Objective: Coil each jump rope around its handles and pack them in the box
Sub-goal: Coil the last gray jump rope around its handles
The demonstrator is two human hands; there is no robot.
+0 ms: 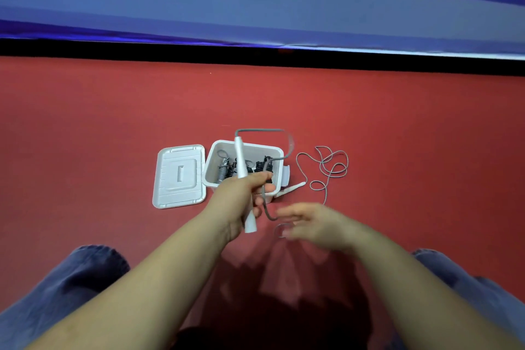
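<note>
both knees in blue trousers sat at the bottom corners of the frame, and my forearms reached up between them over the red floor [113, 128]. my left hand [241, 193] was curled around one white handle [245, 179] near the middle of the frame, holding it upright in front of the box [277, 150]. my right hand [309, 221] was just right of it, blurred, fingers spread and seemingly holding nothing, so i judged that grip open, with the grey rope [267, 210] looping between the two.

most of that rope lay in loose loops on the floor right of the box, leading to the second handle [292, 188] beside the box wall. the lid [179, 176] lay flat to the left. coiled ropes already sat inside the box.

risks as i saw them: the tangled loops could knot if i pulled fast; the arc of rope over the box rim could snag and tip the box; the trailing handle could drag against the wall.
</note>
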